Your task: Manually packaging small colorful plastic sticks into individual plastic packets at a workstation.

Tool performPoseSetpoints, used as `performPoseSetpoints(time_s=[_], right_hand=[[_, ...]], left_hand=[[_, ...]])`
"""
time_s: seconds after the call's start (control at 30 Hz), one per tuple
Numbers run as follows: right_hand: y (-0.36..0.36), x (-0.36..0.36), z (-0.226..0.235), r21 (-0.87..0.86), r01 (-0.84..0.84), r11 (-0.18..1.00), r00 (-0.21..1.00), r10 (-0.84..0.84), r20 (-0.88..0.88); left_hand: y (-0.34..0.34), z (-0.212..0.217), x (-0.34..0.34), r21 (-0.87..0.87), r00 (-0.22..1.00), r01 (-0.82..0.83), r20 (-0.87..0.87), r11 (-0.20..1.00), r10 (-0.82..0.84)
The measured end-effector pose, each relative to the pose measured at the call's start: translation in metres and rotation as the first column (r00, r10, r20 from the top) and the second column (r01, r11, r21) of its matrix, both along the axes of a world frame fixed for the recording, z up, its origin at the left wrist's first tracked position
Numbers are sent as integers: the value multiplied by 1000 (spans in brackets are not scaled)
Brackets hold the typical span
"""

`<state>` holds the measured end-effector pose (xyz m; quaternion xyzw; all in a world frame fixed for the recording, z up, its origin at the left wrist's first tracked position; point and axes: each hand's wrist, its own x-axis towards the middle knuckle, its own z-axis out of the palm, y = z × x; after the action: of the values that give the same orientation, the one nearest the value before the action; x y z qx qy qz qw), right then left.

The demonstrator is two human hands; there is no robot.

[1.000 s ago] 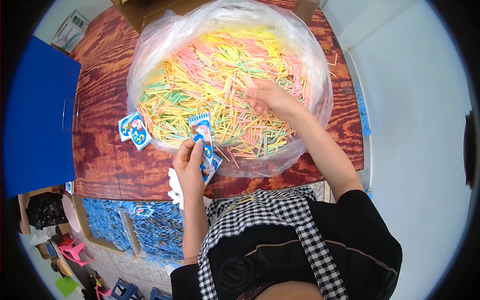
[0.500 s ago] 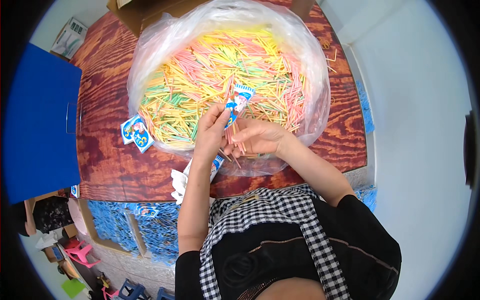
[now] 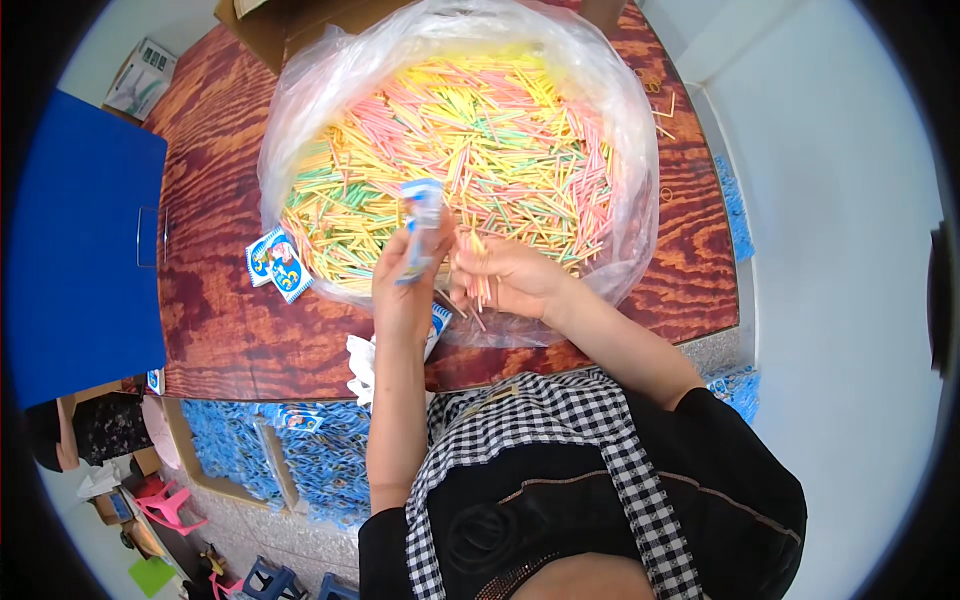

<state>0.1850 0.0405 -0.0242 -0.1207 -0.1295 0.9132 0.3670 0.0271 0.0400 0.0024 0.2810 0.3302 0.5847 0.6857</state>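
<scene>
My left hand [image 3: 397, 295] grips a small blue-and-white packet [image 3: 424, 212], smeared by motion and held upright. Close beside it, my right hand [image 3: 522, 282] pinches a small bunch of thin pink and yellow sticks [image 3: 480, 290]. Both hands are over the near edge of a big clear plastic bag [image 3: 645, 190], opened wide and filled with loose pink, yellow and green sticks [image 3: 470, 120]. Left of the bag lie a couple of similar packets [image 3: 289, 276]. Another packet [image 3: 439, 320] and a crumpled white wrapping [image 3: 360, 365] lie by my left forearm, partly hidden by it.
The bag rests on a reddish wood-grain table [image 3: 220, 330]. Behind it stands a cardboard box [image 3: 262, 45]; a blue panel [image 3: 80, 240] rises at the left. Boxes of blue packets [image 3: 320, 465] sit below the near edge. Another person [image 3: 105, 425] is at far left. Loose sticks [image 3: 665, 120] lie right.
My left hand has drawn the packet left, away from the sticks in my right hand, and turned it more upright. The right hand has shifted slightly left with its sticks.
</scene>
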Motion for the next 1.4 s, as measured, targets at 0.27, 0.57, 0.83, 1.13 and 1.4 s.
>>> performPoseSetpoints(time_s=[0.27, 0.57, 0.83, 1.13, 1.4], right_hand=[[-3, -22, 46, 666, 266, 697, 600, -660, 452], [-8, -20, 42, 596, 312, 739, 635, -630, 448], [-5, -3, 39, 763, 37, 645, 537, -657, 529], [8, 14, 33, 674, -157, 722, 194, -647, 738], [5, 26, 53, 544, -186, 818, 533, -380, 755]], left_hand=[[-32, 9, 14, -308, 735, 201, 675, 930, 65], [-40, 20, 14, -250, 750, 223, 661, 942, -2], [-64, 25, 10, -172, 981, -128, -167, 977, 99], [-49, 14, -15, -68, 942, -263, -235, 963, 240], [-55, 29, -6, 347, 772, 49, -608, 937, 185]])
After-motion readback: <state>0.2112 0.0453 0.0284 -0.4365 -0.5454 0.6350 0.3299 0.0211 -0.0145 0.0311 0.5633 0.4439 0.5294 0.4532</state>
